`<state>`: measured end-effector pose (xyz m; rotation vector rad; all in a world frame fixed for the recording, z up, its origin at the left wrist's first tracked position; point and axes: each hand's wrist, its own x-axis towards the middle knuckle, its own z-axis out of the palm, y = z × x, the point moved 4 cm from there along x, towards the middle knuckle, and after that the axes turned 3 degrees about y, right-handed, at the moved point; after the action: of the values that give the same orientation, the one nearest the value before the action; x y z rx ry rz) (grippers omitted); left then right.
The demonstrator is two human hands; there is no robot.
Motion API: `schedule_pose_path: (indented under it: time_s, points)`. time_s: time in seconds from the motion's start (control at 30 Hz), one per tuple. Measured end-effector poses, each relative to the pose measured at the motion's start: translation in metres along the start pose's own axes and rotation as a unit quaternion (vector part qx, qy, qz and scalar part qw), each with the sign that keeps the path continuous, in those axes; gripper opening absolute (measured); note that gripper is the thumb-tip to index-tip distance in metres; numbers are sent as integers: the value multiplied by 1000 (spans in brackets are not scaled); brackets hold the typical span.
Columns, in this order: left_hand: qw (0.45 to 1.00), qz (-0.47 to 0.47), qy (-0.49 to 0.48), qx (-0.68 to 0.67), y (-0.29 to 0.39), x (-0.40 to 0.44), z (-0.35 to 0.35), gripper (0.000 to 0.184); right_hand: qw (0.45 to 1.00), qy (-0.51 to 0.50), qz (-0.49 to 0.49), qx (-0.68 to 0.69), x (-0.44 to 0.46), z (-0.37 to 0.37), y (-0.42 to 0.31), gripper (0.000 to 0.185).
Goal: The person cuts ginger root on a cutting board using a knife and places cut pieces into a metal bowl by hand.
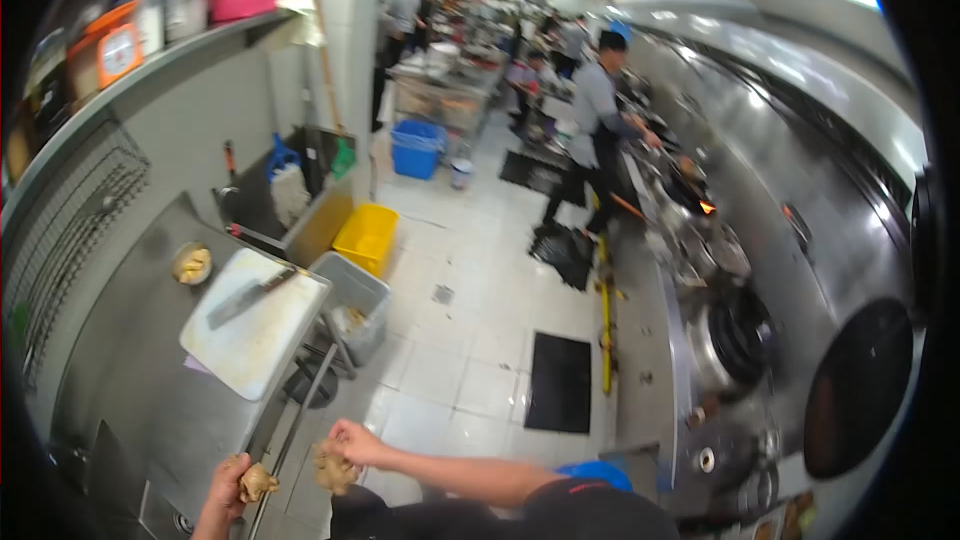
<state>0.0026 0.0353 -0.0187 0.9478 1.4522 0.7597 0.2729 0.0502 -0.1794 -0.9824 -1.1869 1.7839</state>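
Note:
My left hand (228, 483) is closed around a knobby piece of ginger root (259, 483) at the near edge of the steel counter. To its right, my right hand (357, 443) grips a larger ginger root (333, 470), which hangs over the floor in front of my body. The two pieces are apart. On the counter ahead lies a white cutting board (245, 350), with a cleaver (250, 298) flat across it. Behind the board stands a small bowl (192, 263) holding pale yellow pieces.
A grey bin (365, 325) and a yellow crate (367, 237) stand on the floor beside the counter. Along the right runs a cooking line with woks (735, 335). A person (597, 125) works there near a flame. A black mat (559, 382) lies on the tiles.

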Motion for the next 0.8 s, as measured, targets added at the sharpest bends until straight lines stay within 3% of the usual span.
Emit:
schedule_pose_path:
  time_s: [0.07,0.1,0.17,0.2,0.27,0.33,0.4,0.43,0.53,0.7,0.77,0.8]
  points:
    - [999,31,25,7,3,-24,19,29,998,-18,-46,43,-6,15,-1,37]
    - [998,32,10,-48,16,31,9,29,1000,-14,-22,-9,46,-3,-20,37]
    - [997,57,-33,-51,-46,63,57,24,988,92,17,121,27,-55,42,37]
    - [994,32,-63,-77,-88,72,94,21,972,141,92,165,-7,-81,74,33]
    - [997,34,-55,-51,-87,96,83,21,976,140,130,105,11,-70,100,30]
    - [998,42,-47,9,-63,108,75,27,970,113,215,-3,36,-68,128,20]
    - [997,50,-34,54,-73,137,69,29,961,-36,258,87,42,-76,156,14]
    - [993,59,-25,103,-76,159,72,31,964,6,265,29,27,-74,125,18]
    - [985,81,-21,150,-76,203,99,33,959,-2,282,-29,12,-96,110,25]
    - [938,149,-22,314,-59,305,143,43,967,83,217,-104,14,-165,95,25]
    - [925,113,-34,360,-51,341,153,48,963,112,203,-137,10,-201,65,25]
    - [902,113,12,417,-53,360,156,49,958,115,199,-173,7,-221,47,25]
